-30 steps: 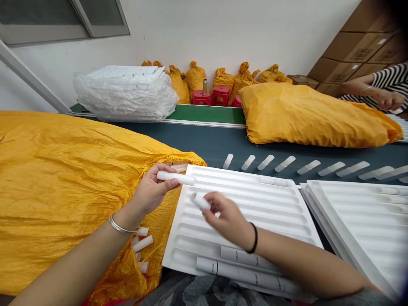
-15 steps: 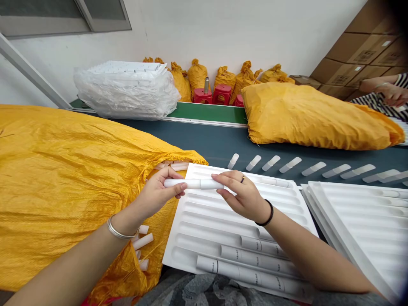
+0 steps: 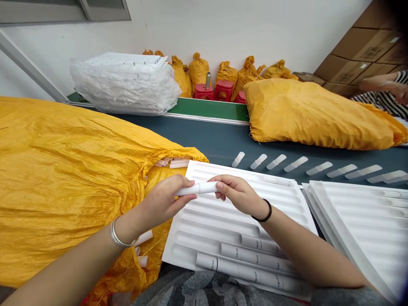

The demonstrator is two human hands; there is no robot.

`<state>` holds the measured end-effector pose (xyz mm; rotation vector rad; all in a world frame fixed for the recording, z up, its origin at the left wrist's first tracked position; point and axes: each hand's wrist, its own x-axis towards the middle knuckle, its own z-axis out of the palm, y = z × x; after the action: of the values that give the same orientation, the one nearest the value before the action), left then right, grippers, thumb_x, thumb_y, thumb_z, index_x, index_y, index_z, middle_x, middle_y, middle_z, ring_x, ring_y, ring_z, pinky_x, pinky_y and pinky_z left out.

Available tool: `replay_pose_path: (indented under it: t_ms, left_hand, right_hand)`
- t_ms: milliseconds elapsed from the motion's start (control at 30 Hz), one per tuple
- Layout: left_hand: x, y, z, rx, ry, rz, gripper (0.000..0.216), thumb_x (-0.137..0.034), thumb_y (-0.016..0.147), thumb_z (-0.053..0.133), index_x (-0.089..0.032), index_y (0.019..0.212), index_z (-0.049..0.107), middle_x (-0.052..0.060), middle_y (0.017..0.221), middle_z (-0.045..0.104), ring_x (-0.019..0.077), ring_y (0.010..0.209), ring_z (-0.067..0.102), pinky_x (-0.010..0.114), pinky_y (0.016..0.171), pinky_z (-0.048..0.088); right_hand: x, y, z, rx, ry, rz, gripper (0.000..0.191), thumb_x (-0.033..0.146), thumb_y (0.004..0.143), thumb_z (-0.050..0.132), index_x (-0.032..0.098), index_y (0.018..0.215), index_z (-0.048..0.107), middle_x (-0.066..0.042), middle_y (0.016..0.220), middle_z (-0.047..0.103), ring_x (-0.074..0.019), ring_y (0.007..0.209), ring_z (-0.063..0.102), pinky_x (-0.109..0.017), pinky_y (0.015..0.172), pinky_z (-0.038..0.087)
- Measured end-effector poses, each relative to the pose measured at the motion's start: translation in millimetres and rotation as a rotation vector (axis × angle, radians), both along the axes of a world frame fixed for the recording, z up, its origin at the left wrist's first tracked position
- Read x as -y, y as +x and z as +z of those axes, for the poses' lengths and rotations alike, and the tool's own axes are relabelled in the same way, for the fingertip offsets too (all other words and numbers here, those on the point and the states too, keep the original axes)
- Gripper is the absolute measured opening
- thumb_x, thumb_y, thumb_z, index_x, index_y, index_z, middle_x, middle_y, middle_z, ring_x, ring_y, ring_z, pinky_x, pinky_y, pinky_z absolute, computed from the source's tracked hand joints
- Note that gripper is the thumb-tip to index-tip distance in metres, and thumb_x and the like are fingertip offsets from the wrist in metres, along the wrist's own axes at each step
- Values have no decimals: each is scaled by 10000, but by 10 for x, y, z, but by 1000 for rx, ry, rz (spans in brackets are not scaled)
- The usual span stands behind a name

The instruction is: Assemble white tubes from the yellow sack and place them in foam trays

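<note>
With left hand (image 3: 172,194) and right hand (image 3: 238,193), grasping opposite ends of a white tube (image 3: 206,187), held near the far left corner of the white tray (image 3: 207,223), lengthwise from hand to hand.

Well beyond the grip, a metal flask (image 3: 208,80) is supported by a red stool (image 3: 203,92); beyond and right of the grip, cardboard boxes (image 3: 346,71) are stacked.
</note>
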<state>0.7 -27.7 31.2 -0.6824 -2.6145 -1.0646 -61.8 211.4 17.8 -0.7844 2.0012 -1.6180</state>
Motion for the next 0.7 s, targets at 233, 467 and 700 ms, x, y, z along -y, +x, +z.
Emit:
replay_pose_path:
  t_ms: [233,467,700]
  left_hand:
    - [-98,3,22,207,82,99,262,-384,817,608,-191,992,579,41,899,652,193,807,616,280,664,472]
    - [-62,-138,-122,428,127,44,457,-425,728,681,-212,1116,567,83,1060,643,233,858,618,306,700,478]
    - [702,-911,-631,284,-310,331,316,-236,835,457,-112,1103,568,185,1089,570,320,1051,520,462,916,393]
  right_hand:
    - [32,40,20,-651,177,16,438,350,912,494,178,1312,442,-124,1111,586,-206,950,563,-378,839,484]
    - [245,-136,-119,-892,470,66,223,258,874,541,130,1042,613,-130,960,608,-223,892,558,-353,809,454]
    - [345,-1066,-346,-512,985,-351,326,266,898,428,96,1148,550,-136,965,640,-232,863,596,-303,719,422]
